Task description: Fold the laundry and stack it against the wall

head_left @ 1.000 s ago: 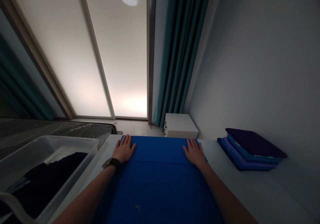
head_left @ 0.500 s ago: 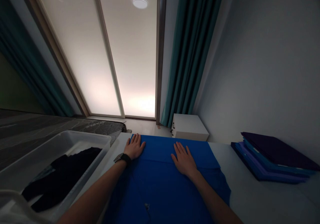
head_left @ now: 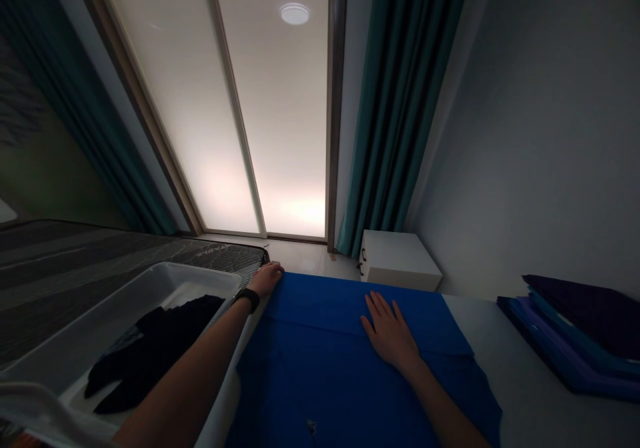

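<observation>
Blue cloth [head_left: 330, 368] was spread on a white table [head_left: 530, 381], left hand [head_left: 267, 277], earlier laid flat, was curled at its far left corner, grip could not be told, right hand [head_left: 391, 335] was still pressed open, flat.

Far off, frosted panels [head_left: 295, 141] glow brightest low down, a round light [head_left: 295, 13] showing high up. Teal curtains [head_left: 407, 101] hang either side. Right, a white cabinet [head_left: 400, 256] stands by the plain wall [head_left: 550, 135]; left lies a dark mattress [head_left: 125, 247].
</observation>
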The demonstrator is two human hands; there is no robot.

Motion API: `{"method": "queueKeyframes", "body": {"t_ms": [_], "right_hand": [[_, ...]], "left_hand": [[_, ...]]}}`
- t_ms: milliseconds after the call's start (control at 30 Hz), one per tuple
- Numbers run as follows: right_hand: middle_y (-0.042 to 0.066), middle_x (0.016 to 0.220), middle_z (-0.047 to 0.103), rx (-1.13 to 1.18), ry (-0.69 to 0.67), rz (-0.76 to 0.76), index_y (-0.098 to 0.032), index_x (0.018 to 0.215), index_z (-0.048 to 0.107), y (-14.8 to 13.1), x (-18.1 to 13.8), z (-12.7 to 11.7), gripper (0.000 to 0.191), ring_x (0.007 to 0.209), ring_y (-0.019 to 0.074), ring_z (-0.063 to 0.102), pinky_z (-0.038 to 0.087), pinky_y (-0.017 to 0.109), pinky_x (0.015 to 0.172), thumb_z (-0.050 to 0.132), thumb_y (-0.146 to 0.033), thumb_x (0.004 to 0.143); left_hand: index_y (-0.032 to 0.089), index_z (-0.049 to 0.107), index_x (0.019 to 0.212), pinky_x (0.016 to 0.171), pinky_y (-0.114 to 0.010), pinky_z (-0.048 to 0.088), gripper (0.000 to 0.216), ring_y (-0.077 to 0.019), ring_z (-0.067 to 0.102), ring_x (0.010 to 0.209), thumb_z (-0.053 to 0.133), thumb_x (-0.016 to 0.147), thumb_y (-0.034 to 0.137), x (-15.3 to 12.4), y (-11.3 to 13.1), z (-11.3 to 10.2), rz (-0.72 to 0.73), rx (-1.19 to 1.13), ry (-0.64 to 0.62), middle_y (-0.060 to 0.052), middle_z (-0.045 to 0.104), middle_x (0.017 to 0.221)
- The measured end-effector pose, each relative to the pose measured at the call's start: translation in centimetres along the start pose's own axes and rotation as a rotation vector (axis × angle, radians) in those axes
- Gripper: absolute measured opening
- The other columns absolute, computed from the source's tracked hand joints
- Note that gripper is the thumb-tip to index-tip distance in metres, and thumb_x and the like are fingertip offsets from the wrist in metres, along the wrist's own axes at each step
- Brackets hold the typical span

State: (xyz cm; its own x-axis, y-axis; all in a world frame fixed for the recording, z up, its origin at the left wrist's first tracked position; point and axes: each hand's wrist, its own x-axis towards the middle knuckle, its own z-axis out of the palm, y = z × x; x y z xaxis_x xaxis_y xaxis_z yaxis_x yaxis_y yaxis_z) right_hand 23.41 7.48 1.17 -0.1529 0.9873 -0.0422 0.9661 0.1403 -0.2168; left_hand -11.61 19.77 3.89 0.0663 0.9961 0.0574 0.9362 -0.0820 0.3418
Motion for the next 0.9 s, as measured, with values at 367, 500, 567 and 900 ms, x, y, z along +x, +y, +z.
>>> {"method": "queueKeyframes", "body": {"t_ms": [367, 500, 567, 900], "right_hand": [[0.004, 0.158, 0.015, 0.022, 0.016, -0.011, -0.019, 0.151, 0.023, 0.2, 0.0, 0.1, 0.066, 0.146, 0.0203, 0.007, -0.001, 0.047, 0.118, 0.016, -0.056, 0.097], [0.004, 0.159, 0.015, 0.026, 0.02, -0.015, -0.018, 0.151, 0.023, 0.1, 0.0, 0.1, 0.066, 0.146, 0.0205, 0.006, -0.001, 0.048, 0.118, 0.016, -0.055, 0.097], [0.004, 0.159, 0.015, 0.027, 0.008, -0.007, -0.018, 0.151, 0.023, 0.1, 0.0, 0.0, 0.066, 0.146, 0.0207, 0.007, 0.0, 0.048, 0.118, 0.017, -0.055, 0.097], [0.004, 0.158, 0.016, 0.016, 0.011, -0.01, -0.018, 0.151, 0.024, 0.0, 0.0, -0.1, 0.065, 0.146, 0.0198, 0.007, -0.001, 0.046, 0.118, 0.017, -0.054, 0.097]], "left_hand": [[0.02, 0.063, 0.096, 0.081, -0.029, 0.046, 0.021, -0.0203, 0.063, 0.091, 0.048, 0.085, 0.029, 0.4, 0.9, 0.4, 0.03, -0.212, 0.054, -0.004, 0.068, 0.092], [0.019, 0.062, 0.107, 0.071, -0.027, 0.048, 0.031, -0.0194, 0.065, 0.079, 0.047, 0.084, 0.033, 0.4, 1.0, 0.6, -0.014, -0.277, 0.034, -0.004, 0.069, 0.085], [0.018, 0.064, 0.105, 0.072, -0.027, 0.049, 0.032, -0.02, 0.066, 0.081, 0.051, 0.081, 0.034, 0.4, 0.8, 0.6, -0.019, -0.299, 0.017, -0.004, 0.07, 0.086], [0.016, 0.071, 0.09, 0.073, -0.028, 0.05, 0.025, -0.0217, 0.067, 0.083, 0.055, 0.075, 0.026, -0.5, 2.1, -0.9, 0.036, -0.307, 0.016, -0.007, 0.072, 0.087]]}}
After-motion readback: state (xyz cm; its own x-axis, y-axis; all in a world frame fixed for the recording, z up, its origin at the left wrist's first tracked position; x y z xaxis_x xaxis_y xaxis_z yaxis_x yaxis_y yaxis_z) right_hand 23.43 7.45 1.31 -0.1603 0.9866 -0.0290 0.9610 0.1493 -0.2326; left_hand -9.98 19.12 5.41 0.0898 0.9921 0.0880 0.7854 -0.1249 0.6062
